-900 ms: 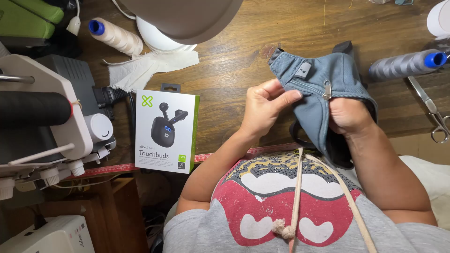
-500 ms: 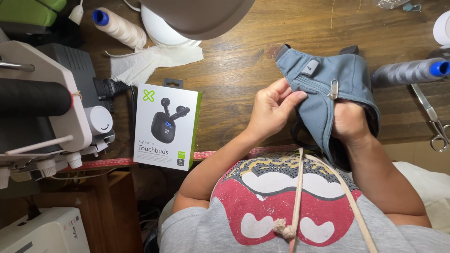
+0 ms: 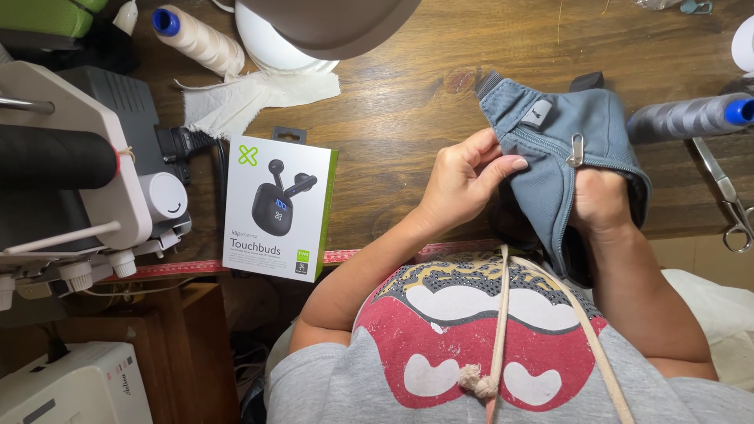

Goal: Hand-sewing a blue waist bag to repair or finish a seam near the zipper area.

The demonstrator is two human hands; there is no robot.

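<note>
Centrally: grey-blue zip pouch [image 3: 577, 149], fabric, w/ webbing tabs at top and a metal zip pull; held up just above the wooden tabletop [image 3: 408, 102], near its front edge, close to our chest.

Left hand [image 3: 463, 184]: fingers together, thumb and fingertips pinched on the pouch's left edge by the zip line, prob. to keep the seam taut and turned toward us.

Right hand [image 3: 601, 200]: mostly tucked under and into the fabric, so we cannot tell how its fingers sit; it seems to prop the pouch from below, spreading the cloth.

Nearby items, outward:
- grey thread cone w/ blue core [image 3: 691, 118], lying on its side right of the pouch.
- scissors [image 3: 730, 208], at far right edge, within reach.
- white earbud box w/ green trim [image 3: 276, 208], flat, left of the left hand.
- red measuring tape [image 3: 236, 265] along the table's front edge.
- white cloth scrap [image 3: 251, 98] and cream thread cone [image 3: 200, 39], back left.
- lamp shade [image 3: 330, 23] overhead, lighting the work spot.
- sewing machine [image 3: 71, 180], far left.
</note>
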